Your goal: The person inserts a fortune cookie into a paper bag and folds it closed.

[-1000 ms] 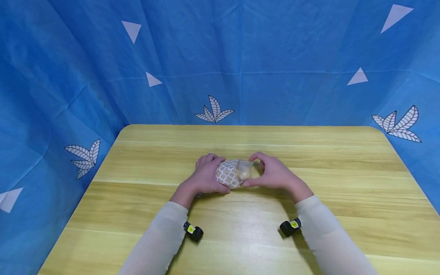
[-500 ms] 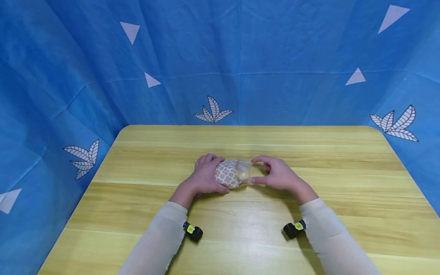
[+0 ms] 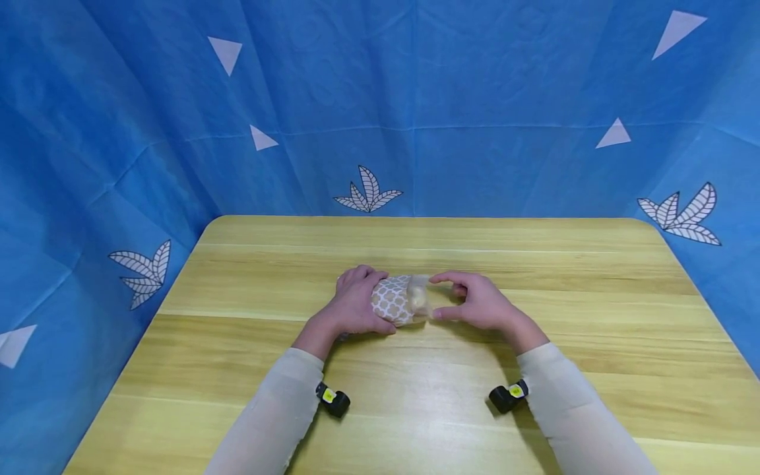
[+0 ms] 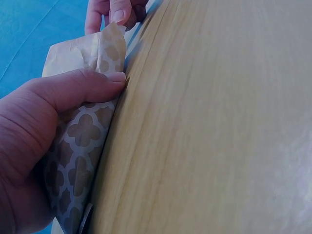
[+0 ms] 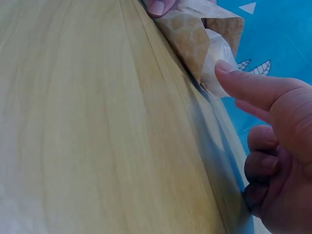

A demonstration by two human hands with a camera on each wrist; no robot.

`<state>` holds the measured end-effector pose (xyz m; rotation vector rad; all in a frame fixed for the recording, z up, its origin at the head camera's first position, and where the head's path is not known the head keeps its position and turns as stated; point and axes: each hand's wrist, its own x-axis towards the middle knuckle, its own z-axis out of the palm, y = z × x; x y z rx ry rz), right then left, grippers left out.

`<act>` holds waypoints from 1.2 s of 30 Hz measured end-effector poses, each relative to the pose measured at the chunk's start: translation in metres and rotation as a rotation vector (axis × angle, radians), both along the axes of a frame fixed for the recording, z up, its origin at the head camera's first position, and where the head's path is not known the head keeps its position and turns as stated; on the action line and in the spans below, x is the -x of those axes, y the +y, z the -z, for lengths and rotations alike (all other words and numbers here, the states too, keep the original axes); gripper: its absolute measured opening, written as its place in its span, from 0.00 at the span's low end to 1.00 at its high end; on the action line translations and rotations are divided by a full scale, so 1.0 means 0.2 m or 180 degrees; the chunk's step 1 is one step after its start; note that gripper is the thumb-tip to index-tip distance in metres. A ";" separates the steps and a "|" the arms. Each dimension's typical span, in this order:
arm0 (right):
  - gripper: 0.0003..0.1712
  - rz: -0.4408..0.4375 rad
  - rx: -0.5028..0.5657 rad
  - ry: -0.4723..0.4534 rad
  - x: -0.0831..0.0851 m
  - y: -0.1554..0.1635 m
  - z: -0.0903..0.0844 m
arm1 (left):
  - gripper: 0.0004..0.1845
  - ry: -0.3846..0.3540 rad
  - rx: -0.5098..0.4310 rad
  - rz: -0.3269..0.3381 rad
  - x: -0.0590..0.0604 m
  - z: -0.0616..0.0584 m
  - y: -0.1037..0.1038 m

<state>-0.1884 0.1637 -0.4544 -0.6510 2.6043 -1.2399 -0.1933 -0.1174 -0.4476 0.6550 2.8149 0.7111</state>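
A tan paper bag with a white lattice print lies on its side at the middle of the wooden table. My left hand grips its left end, thumb pressed on the near side of the bag. A clear plastic wrap with something pale inside sticks out of the bag's right mouth. My right hand holds that wrap between forefinger and thumb. In the right wrist view one fingertip touches the plastic, and the other fingers are curled.
Blue cloth with white leaf and triangle prints walls the table on the left, back and right. Small black wrist cameras hang under both sleeves. Bare wood stretches all round the bag.
My right hand drew slightly back from the wrap and spread its fingers, then brought thumb and forefinger in again at the bag's mouth. The left hand and bag stayed put.
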 end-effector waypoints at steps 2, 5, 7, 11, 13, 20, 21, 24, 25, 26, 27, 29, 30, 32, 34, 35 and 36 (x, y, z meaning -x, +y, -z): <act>0.33 0.0004 -0.0005 0.0009 0.01 -0.01 0.00 | 0.57 0.0006 -0.0012 -0.0009 0.00 0.00 0.00; 0.32 -0.0025 0.0004 0.0028 0.01 -0.03 0.00 | 0.57 0.0003 -0.0024 -0.0023 0.00 0.00 0.00; 0.32 -0.0064 0.0000 0.0048 0.02 -0.04 0.00 | 0.57 -0.0009 -0.0032 -0.0036 0.00 0.00 0.00; 0.32 -0.0093 0.0014 -0.0017 0.02 -0.05 0.00 | 0.58 -0.0020 -0.0029 -0.0041 0.00 0.00 0.00; 0.31 -0.0028 0.0104 -0.0127 0.03 -0.05 0.00 | 0.58 -0.0015 -0.0024 -0.0037 0.00 0.00 0.00; 0.33 0.0097 0.0270 -0.0164 0.04 -0.04 0.01 | 0.57 -0.0008 -0.0029 -0.0041 0.00 0.00 0.01; 0.34 0.0106 0.0275 -0.0147 0.03 -0.05 0.01 | 0.58 -0.0014 -0.0033 -0.0037 0.00 0.00 0.01; 0.37 0.0173 0.0300 -0.0152 0.03 -0.05 0.02 | 0.58 -0.0015 -0.0034 -0.0021 0.01 0.01 0.00; 0.37 0.0190 0.0316 -0.0163 0.03 -0.05 0.02 | 0.58 -0.0012 -0.0032 -0.0020 0.01 0.01 0.00; 0.37 0.0203 0.0325 -0.0175 0.03 -0.05 0.02 | 0.58 -0.0012 -0.0033 -0.0021 0.00 0.01 0.00; 0.38 0.0202 0.0327 -0.0166 0.03 -0.06 0.02 | 0.58 -0.0015 -0.0028 -0.0024 0.00 0.01 0.00; 0.38 0.0207 0.0316 -0.0160 0.03 -0.06 0.02 | 0.58 -0.0016 -0.0014 -0.0035 0.00 0.01 0.00; 0.38 0.0203 0.0307 -0.0154 0.03 -0.07 0.03 | 0.58 -0.0015 -0.0005 -0.0037 0.00 0.00 0.00; 0.38 0.0210 0.0293 -0.0149 0.03 -0.08 0.03 | 0.58 -0.0021 0.0022 -0.0038 0.00 0.00 0.00; 0.39 0.0223 0.0267 -0.0125 0.03 -0.09 0.03 | 0.58 -0.0022 0.0045 -0.0029 0.00 0.00 0.00; 0.39 0.0208 0.0256 -0.0094 0.03 -0.10 0.03 | 0.58 -0.0018 0.0051 -0.0023 0.00 0.00 0.00; 0.38 0.0196 0.0250 -0.0065 0.03 -0.10 0.03 | 0.58 -0.0017 0.0056 -0.0018 0.00 0.00 0.00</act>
